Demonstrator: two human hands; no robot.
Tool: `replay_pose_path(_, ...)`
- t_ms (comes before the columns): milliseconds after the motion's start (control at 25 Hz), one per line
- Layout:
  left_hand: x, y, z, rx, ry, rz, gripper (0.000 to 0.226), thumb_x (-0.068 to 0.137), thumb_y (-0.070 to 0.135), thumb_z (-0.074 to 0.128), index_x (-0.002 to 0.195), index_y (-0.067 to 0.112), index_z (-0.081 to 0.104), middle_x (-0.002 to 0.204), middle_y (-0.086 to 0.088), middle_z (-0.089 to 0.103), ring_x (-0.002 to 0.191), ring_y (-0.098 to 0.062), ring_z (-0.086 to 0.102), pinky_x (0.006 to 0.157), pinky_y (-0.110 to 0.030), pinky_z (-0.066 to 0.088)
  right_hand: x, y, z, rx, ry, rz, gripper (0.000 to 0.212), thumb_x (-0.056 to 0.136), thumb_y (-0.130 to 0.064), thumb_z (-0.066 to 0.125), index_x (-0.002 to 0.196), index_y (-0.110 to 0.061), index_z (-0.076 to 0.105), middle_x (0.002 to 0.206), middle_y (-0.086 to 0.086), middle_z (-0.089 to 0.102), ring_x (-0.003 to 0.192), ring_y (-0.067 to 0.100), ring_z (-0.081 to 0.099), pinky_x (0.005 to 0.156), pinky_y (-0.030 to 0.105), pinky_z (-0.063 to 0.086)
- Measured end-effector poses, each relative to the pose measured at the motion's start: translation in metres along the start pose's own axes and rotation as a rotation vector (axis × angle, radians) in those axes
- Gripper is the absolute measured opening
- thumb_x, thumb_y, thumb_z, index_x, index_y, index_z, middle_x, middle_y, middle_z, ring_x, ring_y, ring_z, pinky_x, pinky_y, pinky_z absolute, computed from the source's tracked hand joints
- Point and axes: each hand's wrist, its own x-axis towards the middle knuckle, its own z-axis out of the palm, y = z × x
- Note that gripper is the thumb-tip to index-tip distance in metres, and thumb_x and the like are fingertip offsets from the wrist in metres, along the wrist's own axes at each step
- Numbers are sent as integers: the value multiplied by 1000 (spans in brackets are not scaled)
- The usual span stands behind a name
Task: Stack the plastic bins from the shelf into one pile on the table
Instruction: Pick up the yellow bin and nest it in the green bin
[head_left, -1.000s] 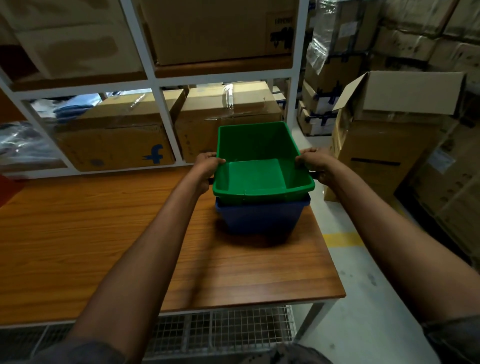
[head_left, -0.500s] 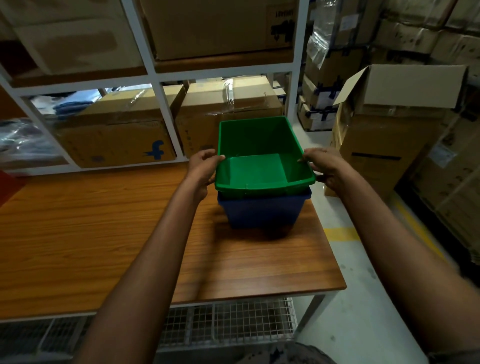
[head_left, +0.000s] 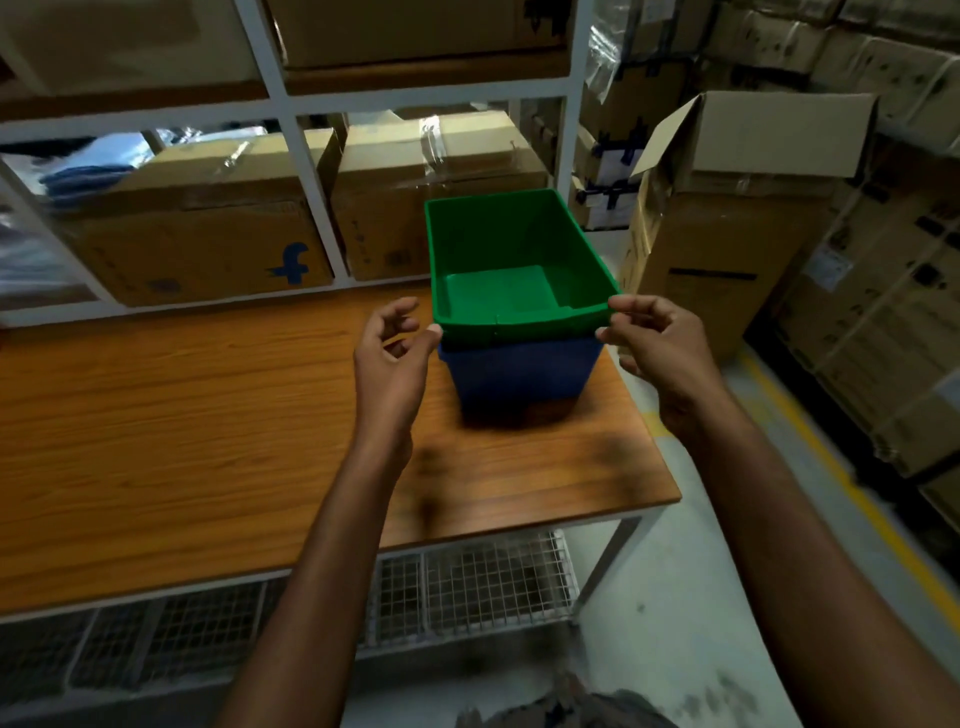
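Green bin (head_left: 519, 239) nested in blue bin (head_left: 519, 376), far-right corner of table (head_left: 208, 415). L hand (head_left: 389, 374) loosely curled, holding nothing, beside near-left rim. R hand (head_left: 660, 353): fingertips at near-right rim corner; can't tell if gripping.

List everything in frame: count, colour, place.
green bin: 1, green, nested in the blue bin
blue bin: 1, blue, on the table near its far right corner
table: 1, brown wood top
shelf rack: 1, white frame, behind the table
cardboard boxes: several, brown, on the shelves and stacked at right
open carton: 1, brown, on the floor right of the table
wire mesh: grey, under the table
floor line: 1, yellow, at right
left hand: loosely curled, holds nothing, by the green bin's near left corner
right hand: fingertips at the near right corner, grip unclear
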Motion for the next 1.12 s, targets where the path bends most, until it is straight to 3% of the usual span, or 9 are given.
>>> replay_pose_path(240,-68,-28,-15,35,-40,4,34,95,22,68,128,30,62,118,6,64,108,-10,63,85,-29,53,-63,32,-7,-48,-130,5,34,88,-11,73,118,-26,68,111,0,68,106,14,66,78,29,50)
replay_pose_path(320,-93,-37,-18,76,-36,32,33,95,20,68,127,27,62,115,6,65,104,-4,62,84,-22,52,-80,45,-11,-53,-165,9,34,87,-12,74,117,-27,69,107,-3,68,103,12,67,79,30,51)
replay_pose_path(440,-136,-53,-22,190,-27,103,34,95,16,68,127,25,62,109,11,63,92,7,60,76,-8,49,-107,75,-19,-83,-192,-36,32,86,-11,77,115,-23,70,96,-7,67,88,5,65,74,23,52)
replay_pose_path(560,-189,-79,-26,288,-48,74,38,96,18,68,131,28,59,116,11,63,98,3,62,70,-6,48,-146,115,-30,-139,-193,-94,29,87,-8,75,114,-17,70,89,-6,66,74,-4,60,72,19,50)
replay_pose_path(680,-257,-116,-31,363,-32,18,50,94,15,69,139,31,54,132,10,57,110,2,59,77,-9,51,-199,169,-46,-297,-227,-167,35,87,-11,75,118,-24,64,100,-9,67,84,2,63,72,21,51)
replay_pose_path(760,-303,-138,-41,415,-17,-20,60,93,16,71,145,36,48,138,14,51,117,3,56,88,-16,51,-236,199,-55,-418,-317,-220,44,87,-17,73,125,-33,58,111,-13,62,97,4,62,73,20,51)
replay_pose_path(880,-359,-159,-60,483,-16,-79,69,91,16,72,149,39,42,142,14,48,122,2,53,94,-19,49,-280,225,-61,-502,-470,-272,48,88,-19,71,131,-33,55,117,-14,59,104,3,60,79,21,51)
replay_pose_path(1040,-401,-169,-91,528,-10,-119,61,92,20,71,146,37,47,142,17,49,124,1,52,97,-20,47,-320,235,-43,-531,-662,-332,44,89,-18,68,130,-28,57,113,-14,59,103,4,60,78,21,52)
replay_pose_path(1120,-415,-174,-109,554,-7,-140,54,93,22,69,142,37,50,138,18,52,121,1,53,95,-20,48,-339,239,-27,-503,-740,-272,41,88,-20,69,127,-30,58,109,-17,62,98,6,62,74,21,53)
